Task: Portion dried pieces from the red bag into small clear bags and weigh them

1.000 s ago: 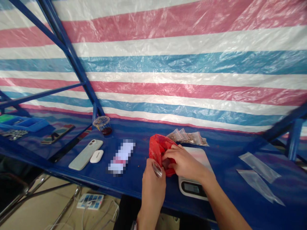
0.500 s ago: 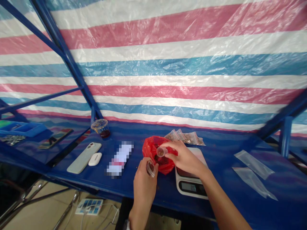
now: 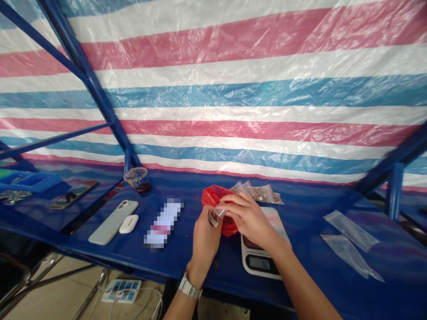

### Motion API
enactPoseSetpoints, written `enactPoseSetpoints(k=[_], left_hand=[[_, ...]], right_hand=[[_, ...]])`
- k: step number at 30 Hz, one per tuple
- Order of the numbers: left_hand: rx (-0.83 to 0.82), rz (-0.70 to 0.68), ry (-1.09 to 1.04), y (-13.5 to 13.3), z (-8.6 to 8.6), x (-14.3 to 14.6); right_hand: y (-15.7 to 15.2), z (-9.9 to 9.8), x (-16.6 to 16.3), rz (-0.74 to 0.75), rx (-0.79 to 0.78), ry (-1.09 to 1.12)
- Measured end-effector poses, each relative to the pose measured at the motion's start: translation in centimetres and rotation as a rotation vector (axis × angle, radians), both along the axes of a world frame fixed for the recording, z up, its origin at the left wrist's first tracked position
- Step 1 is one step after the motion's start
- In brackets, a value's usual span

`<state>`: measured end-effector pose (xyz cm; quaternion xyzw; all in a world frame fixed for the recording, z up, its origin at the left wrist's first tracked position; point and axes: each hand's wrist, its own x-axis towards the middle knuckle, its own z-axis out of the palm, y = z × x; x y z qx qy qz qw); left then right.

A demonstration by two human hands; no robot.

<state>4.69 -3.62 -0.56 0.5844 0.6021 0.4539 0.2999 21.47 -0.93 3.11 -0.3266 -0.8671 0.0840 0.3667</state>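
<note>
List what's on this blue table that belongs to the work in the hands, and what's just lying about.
In use:
left hand and right hand, at a small clear plastic cup
red plastic bag
digital scale
small clear bags of brown bits
flat clear plastic bags

Lying about:
phone in a pale case
white earbud case
blue tray

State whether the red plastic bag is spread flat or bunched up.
Bunched up: the red plastic bag forms a crumpled heap beneath the right hand, with its folds rising off the blue table cover.
</note>
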Motion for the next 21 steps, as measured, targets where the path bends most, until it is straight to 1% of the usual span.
enactPoseSetpoints(k=[5,8,11,16,21], left_hand=[[0.035,-0.198,-0.027,2.5,0.2,-1.2],[0.058,-0.323,-0.068,3.7,0.4,-1.7],[0.064,-0.416,-0.069,4.7,0.5,-1.8],[0.054,-0.488,-0.041,5.7,0.2,-1.8],[0.031,-0.506,-0.085,5.6,-0.2,-2.1]], right_hand=[[0.6,0.0,0.3,-0.056,-0.014,-0.013],[0.7,0.1,0.5,-0.088,-0.012,0.023],[0.9,0.3,0.8,-0.116,-0.021,0.083],[1.4,-0.3,1.0,-0.162,-0.097,0.153],[1.5,-0.6,0.8,-0.171,-0.219,0.209]])
